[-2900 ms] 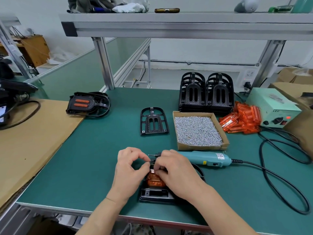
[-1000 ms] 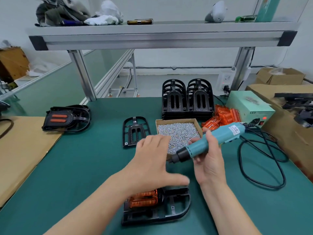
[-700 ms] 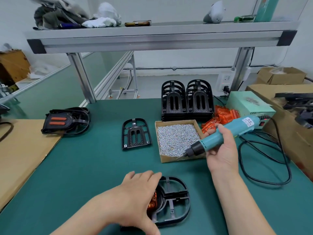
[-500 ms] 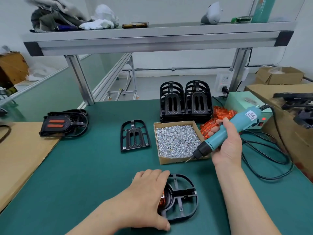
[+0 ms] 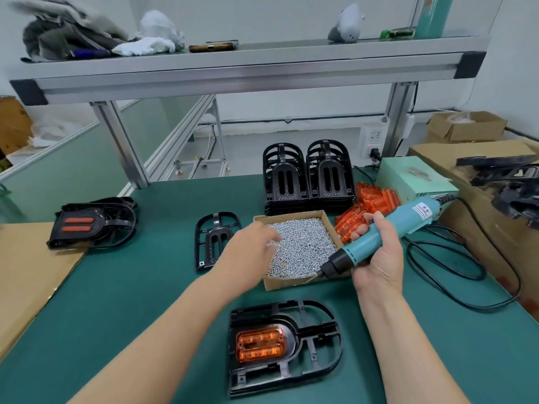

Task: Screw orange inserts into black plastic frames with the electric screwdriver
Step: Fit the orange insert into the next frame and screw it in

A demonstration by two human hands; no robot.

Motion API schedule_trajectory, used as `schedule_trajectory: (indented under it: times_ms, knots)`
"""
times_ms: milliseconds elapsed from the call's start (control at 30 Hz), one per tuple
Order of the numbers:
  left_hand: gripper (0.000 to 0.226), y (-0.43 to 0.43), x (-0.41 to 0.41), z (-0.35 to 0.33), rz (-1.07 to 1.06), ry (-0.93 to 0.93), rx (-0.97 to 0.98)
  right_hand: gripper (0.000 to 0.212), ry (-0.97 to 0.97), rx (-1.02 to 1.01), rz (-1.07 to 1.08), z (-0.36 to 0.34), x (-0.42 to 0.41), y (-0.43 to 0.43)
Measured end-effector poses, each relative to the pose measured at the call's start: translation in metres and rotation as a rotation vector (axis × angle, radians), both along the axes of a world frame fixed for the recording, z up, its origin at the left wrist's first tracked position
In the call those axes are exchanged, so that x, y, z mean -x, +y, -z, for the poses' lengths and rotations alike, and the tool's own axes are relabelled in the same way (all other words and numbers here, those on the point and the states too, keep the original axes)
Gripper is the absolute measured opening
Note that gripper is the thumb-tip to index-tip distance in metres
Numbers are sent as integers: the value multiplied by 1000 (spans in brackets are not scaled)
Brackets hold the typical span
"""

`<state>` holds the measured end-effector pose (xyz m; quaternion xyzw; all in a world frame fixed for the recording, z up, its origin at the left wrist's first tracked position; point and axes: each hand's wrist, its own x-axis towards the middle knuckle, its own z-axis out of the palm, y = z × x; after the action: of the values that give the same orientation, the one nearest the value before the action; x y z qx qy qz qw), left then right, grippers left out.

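Note:
A black frame [image 5: 320, 345] with an orange insert [image 5: 259, 344] seated in it lies flat on the green mat, near me, with neither hand on it. My left hand [image 5: 248, 255] reaches over the cardboard box of screws [image 5: 280, 284], its fingertips down among the screws and blurred. My right hand [image 5: 376, 258] grips the teal electric screwdriver [image 5: 408, 220], which slants down to the left with its bit over the box's front right corner.
An empty black frame [image 5: 217, 237] lies left of the screw box. Two stacks of frames [image 5: 306, 182] stand behind it, with loose orange inserts [image 5: 370, 205] and the power unit [image 5: 414, 182] to the right. Finished frames [image 5: 90, 223] sit far left. The black cable [image 5: 466, 272] loops at right.
My left hand has left the near frame and moved up to the screw box. The frame with its orange insert now lies uncovered. The screwdriver's bit stays by the box.

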<state>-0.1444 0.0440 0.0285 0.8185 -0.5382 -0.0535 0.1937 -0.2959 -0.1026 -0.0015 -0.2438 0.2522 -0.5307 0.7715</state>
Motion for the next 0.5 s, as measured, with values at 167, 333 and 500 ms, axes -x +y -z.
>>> schedule_trajectory:
  times_ms: [167, 333, 500]
  knots:
    - [50, -65, -20, 28, 71, 20, -208, 13, -26, -11, -39, 2, 2, -1]
    - [73, -80, -14, 58, 108, -251, -442, 15, -27, -18, -43, 4, 4, -4]
    - [83, -68, -10, 62, 199, -309, -405, 16, -27, -7, -46, 2, 5, -5]
